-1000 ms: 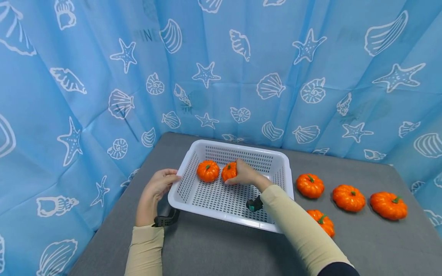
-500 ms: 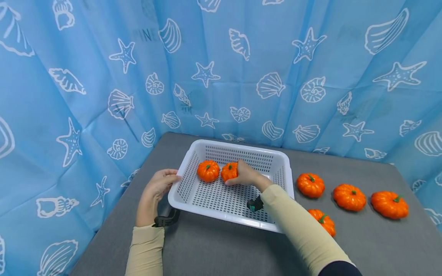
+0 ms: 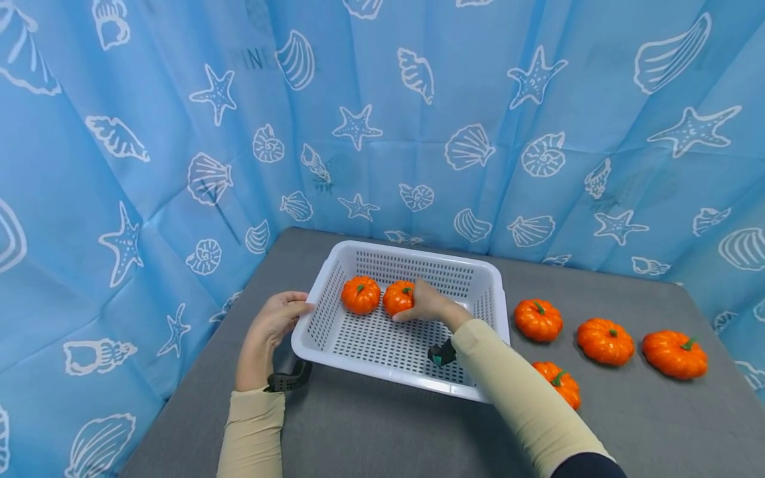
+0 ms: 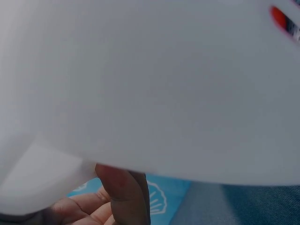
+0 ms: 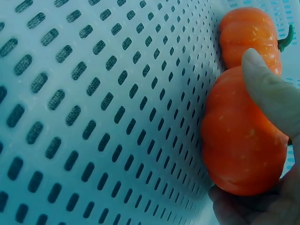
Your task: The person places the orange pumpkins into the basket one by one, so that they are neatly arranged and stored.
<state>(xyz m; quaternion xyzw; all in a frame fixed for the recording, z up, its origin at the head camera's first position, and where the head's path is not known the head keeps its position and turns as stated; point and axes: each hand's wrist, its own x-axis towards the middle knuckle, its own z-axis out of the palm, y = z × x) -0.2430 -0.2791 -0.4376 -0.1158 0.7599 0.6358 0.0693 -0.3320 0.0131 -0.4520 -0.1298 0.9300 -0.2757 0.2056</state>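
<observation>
A white perforated plastic basket (image 3: 394, 380) lies on the grey table. My left hand (image 3: 276, 320) holds its left rim; in the left wrist view the basket's blurred wall (image 4: 150, 93) hides much of that hand. Inside the basket sit two small orange pumpkins with green stems. The left pumpkin (image 3: 360, 295) rests untouched by a hand. My right hand (image 3: 427, 304) holds the other pumpkin (image 5: 243, 140) close beside it, low over the perforated floor. In the right wrist view the thumb (image 5: 265, 86) lies along one side and the fingers curl at the opposite side.
Several more pumpkins lie on the table (image 3: 645, 425) right of the basket: one near its corner (image 3: 538, 320), a middle one (image 3: 605, 341), a far right one (image 3: 674, 355), and one partly behind the right sleeve (image 3: 558, 384). A blue shell-patterned curtain (image 3: 382, 133) hangs behind.
My right hand has shifted slightly right, showing more of the held pumpkin, whose stem now points more to the right. The left hand and basket look unmoved.
</observation>
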